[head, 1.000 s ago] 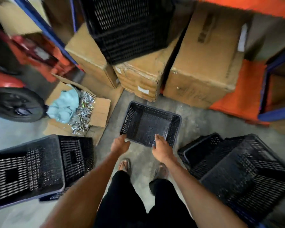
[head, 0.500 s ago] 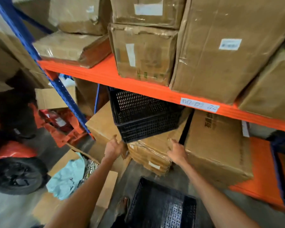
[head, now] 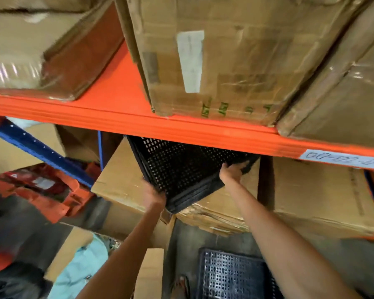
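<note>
Gripping nested black mesh crates [head: 181, 169] with left hand [head: 153, 195] and right hand [head: 231, 172] curled round opposite rim corners, judging them stiff, light, grippy.

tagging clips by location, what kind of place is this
Most likely a warehouse or stockroom. An orange rack beam carries a handwritten label, taped cardboard boxes crowd the shelf above it, and the left hand and right hand grip nested black mesh crates under the beam.
</note>
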Tool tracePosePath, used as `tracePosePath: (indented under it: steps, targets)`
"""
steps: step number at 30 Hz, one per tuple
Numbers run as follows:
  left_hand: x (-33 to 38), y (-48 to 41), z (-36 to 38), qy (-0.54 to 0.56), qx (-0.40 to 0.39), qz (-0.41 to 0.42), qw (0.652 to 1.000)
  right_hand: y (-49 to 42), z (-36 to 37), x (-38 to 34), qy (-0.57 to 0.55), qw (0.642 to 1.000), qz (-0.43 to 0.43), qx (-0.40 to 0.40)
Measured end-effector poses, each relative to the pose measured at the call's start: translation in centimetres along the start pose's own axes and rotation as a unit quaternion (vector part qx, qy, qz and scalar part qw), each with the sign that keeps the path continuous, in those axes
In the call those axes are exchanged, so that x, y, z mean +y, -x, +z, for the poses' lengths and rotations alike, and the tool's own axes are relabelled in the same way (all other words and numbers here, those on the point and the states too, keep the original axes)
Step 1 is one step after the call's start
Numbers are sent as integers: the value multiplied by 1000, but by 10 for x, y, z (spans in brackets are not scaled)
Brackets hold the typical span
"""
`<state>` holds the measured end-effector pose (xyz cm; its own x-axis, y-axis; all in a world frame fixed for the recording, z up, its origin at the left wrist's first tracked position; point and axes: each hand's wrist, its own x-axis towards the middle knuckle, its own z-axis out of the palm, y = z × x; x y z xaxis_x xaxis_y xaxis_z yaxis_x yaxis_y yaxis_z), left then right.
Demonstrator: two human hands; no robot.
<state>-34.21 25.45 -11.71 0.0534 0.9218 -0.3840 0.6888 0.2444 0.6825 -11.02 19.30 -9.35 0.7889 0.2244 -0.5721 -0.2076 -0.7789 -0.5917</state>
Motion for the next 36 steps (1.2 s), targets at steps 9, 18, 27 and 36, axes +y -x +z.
tracePosePath:
  steps: [9,18,27,36]
  targets:
    - [-3,-22,-48,33,-83,16,996,61,4,33,-88,995,53,2]
    - [-9,-50,-86,-133,-84,55,986,119,-28,90,365,914,-151,88]
    - [10,-95,-73,-171,-29,83,981,-14,-107,57,318,917,-184,157]
    - [4,-78,-72,-13,-57,140,988,-46,-126,71,196,958,-204,54]
